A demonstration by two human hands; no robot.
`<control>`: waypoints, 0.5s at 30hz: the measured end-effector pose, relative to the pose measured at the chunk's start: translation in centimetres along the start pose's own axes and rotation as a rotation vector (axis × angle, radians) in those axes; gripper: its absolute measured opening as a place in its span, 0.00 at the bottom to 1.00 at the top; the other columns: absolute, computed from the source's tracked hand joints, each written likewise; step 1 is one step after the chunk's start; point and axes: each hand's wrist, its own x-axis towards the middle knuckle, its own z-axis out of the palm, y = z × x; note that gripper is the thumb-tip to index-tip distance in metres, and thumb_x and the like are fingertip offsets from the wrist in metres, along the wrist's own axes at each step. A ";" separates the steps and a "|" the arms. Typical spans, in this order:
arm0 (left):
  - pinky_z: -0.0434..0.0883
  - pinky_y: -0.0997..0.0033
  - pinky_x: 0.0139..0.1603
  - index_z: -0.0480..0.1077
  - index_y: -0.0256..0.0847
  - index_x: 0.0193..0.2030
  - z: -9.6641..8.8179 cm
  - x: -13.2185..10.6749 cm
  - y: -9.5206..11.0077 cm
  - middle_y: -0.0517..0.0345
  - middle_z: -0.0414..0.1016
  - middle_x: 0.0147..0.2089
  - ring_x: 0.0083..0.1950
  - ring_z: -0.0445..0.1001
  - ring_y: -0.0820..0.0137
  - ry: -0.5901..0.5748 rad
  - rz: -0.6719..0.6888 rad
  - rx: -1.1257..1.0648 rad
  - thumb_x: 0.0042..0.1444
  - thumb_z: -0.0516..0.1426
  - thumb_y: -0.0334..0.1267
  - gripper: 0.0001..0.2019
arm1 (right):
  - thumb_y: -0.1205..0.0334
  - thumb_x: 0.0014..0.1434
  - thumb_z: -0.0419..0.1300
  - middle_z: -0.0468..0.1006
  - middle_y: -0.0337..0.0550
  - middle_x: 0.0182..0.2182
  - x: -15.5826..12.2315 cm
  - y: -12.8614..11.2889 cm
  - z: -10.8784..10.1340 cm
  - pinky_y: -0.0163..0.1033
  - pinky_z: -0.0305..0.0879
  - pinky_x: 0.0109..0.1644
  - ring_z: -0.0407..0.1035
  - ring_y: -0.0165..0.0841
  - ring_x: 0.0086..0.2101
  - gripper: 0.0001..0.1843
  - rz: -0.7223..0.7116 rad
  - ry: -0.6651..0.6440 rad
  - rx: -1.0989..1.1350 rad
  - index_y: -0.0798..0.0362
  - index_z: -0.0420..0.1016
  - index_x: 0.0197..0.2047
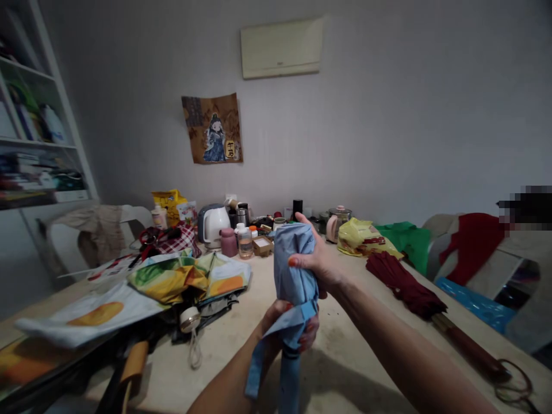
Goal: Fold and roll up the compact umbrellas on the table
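A folded light blue umbrella (pixel 295 259) stands roughly upright in front of me, its fabric gathered. Low down, near its strap (pixel 259 362), my left hand (pixel 276 322) wraps round it. The strap hangs loose to the left, and the lower end runs down out of view. My right hand (pixel 317 259) closes on the upper part from the right, thumb across the front; its other fingers are partly hidden behind the fabric.
Patterned open umbrella fabric (pixel 172 282) spreads over the table's left side, with a wooden handle (pixel 134 362) nearby. A dark red umbrella (pixel 405 284) lies on the right. Along the wall stand a white kettle (pixel 215 225), a yellow bag (pixel 364 236) and several jars.
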 end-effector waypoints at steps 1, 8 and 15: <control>0.60 0.77 0.18 0.71 0.34 0.37 0.1 0.0 0.1 0.60 0.65 0.26 0.20 0.63 0.76 0.090 -0.010 0.038 0.42 0.62 0.47 0.19 | 0.57 0.33 0.76 0.74 0.48 0.52 0.2 0.0 -0.4 0.48 0.64 0.58 0.69 0.45 0.53 0.64 -0.018 0.026 -0.059 0.48 0.49 0.70; 0.62 0.75 0.21 0.71 0.32 0.47 2.2 0.8 -0.5 0.60 0.70 0.24 0.20 0.66 0.75 0.657 0.057 0.347 0.39 0.66 0.43 0.27 | 0.62 0.35 0.73 0.68 0.51 0.57 0.5 -0.2 -0.7 0.44 0.56 0.63 0.64 0.45 0.57 0.55 -0.108 0.303 -0.580 0.56 0.57 0.66; 0.70 0.71 0.30 0.67 0.33 0.59 1.8 0.3 -0.1 0.47 0.79 0.37 0.32 0.78 0.65 0.274 -0.032 0.070 0.43 0.65 0.55 0.39 | 0.62 0.34 0.69 0.75 0.41 0.40 0.3 -0.6 -0.5 0.43 0.66 0.47 0.70 0.38 0.40 0.42 0.036 0.325 -0.228 0.53 0.66 0.56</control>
